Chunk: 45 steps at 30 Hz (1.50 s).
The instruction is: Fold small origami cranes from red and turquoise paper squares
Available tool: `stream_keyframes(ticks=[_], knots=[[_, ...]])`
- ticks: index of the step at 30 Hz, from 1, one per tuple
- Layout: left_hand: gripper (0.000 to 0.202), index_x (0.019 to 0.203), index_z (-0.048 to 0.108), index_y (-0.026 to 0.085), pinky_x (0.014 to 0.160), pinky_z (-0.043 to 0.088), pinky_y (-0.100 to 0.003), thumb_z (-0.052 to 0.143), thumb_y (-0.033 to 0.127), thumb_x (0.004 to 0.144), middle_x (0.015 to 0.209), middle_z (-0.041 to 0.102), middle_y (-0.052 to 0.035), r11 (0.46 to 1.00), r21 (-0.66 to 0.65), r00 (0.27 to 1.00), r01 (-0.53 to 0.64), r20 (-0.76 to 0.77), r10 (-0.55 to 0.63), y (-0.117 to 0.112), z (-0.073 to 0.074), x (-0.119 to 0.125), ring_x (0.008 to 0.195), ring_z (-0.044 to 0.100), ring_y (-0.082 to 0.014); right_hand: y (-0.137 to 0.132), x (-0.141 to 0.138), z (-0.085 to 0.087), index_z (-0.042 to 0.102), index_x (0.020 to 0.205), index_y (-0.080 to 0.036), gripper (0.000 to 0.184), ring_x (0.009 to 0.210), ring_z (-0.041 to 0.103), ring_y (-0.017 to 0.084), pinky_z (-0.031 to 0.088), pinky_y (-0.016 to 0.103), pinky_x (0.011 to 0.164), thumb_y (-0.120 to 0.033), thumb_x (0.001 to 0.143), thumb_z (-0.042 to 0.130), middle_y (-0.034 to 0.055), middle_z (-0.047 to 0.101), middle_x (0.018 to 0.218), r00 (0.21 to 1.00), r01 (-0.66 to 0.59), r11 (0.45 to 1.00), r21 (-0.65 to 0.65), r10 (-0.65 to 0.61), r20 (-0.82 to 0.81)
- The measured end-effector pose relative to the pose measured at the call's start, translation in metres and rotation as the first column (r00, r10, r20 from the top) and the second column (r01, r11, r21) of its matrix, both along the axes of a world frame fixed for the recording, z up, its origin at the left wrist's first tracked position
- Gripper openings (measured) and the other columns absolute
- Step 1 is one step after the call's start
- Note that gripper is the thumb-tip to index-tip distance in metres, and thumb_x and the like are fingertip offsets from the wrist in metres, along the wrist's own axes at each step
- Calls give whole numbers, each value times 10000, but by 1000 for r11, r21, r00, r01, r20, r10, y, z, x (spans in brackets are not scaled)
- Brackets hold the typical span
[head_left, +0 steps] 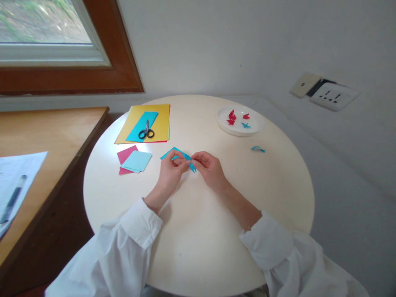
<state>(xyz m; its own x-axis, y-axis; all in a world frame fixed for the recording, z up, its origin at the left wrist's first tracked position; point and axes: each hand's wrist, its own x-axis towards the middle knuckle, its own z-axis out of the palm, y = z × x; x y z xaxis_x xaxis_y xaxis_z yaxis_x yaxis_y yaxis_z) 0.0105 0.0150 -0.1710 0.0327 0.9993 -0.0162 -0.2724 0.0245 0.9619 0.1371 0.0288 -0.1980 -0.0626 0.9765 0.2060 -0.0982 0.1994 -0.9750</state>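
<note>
Between my two hands, above the middle of the round table, is a small folded piece of blue paper [192,166] with pointed ends. My left hand [172,168] pinches it from the left, thumb and fingertips together. From the other side my right hand [210,168] grips it with thumb and forefinger. My fingers cover part of the folds. Just behind my left hand, a flat blue paper sheet [173,150] shows a corner on the table. Left of that hand lie light blue paper squares [137,161] over pink ones [126,154].
Black-handled scissors [146,131] rest on a blue strip over yellow sheets [161,123] at the back left. A white plate [238,132] holds several red folded shapes and a blue one. A blue paper scrap [258,149] lies right. A wooden desk [62,123] stands left.
</note>
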Motion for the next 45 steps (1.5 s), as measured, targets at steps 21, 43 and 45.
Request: stream_keyframes(ticks=[21, 43, 45], knots=[[334, 829, 550, 170, 666, 491, -281, 773, 246, 593, 660, 673, 13, 996, -60, 984, -61, 162, 70, 1, 1, 4, 617, 627, -123, -7, -2, 3, 545, 606, -178, 236, 561, 463, 98, 364, 246, 556, -351, 768, 550, -21, 545, 585, 967, -12, 999, 44, 1, 254], [281, 493, 605, 130, 563, 424, -237, 802, 320, 559, 507, 573, 4, 989, -109, 976, 95, 205, -71, 1, 3, 2, 523, 517, -91, -8, 0, 6, 526, 593, -183, 257, 556, 451, 104, 364, 247, 552, -358, 780, 540, -24, 512, 566, 956, -95, 995, 40, 80, 283], [279, 486, 602, 133, 567, 425, -246, 801, 314, 560, 503, 574, -1, 991, -100, 980, 91, 185, -72, 1, 3, 1, 521, 518, -97, -8, 0, 6, 525, 588, -181, 265, 567, 461, 106, 371, 247, 560, -361, 781, 543, -20, 525, 572, 955, -103, 994, 43, 86, 283]])
